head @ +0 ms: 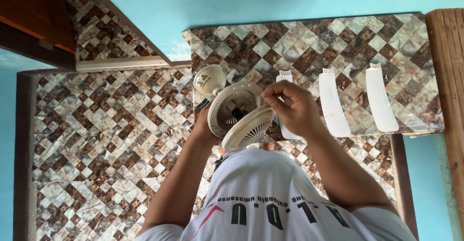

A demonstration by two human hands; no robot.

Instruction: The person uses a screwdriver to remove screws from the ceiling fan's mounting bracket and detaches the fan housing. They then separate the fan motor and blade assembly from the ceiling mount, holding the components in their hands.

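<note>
A cream ceiling-fan motor (235, 111) with slotted vents is held up in front of my chest. Its round canopy cup (210, 79) points away from me. My left hand (202, 126) grips the motor from behind and underneath, mostly hidden by it. My right hand (293, 107) has its fingers pinched at the motor's upper right edge; I cannot tell what they pinch. Three white fan blades lie side by side on the patterned floor beyond: one (284, 77) partly behind my right hand, a second (333, 104), a third (380, 99).
A brown-and-cream diamond-tiled floor (96, 139) spreads below. A thin blue wire loop (185, 94) hangs by the canopy. Turquoise walls (251, 2) rise at the top, with a dark wooden door (34, 14) top left and a wooden plank (447, 77) at the right.
</note>
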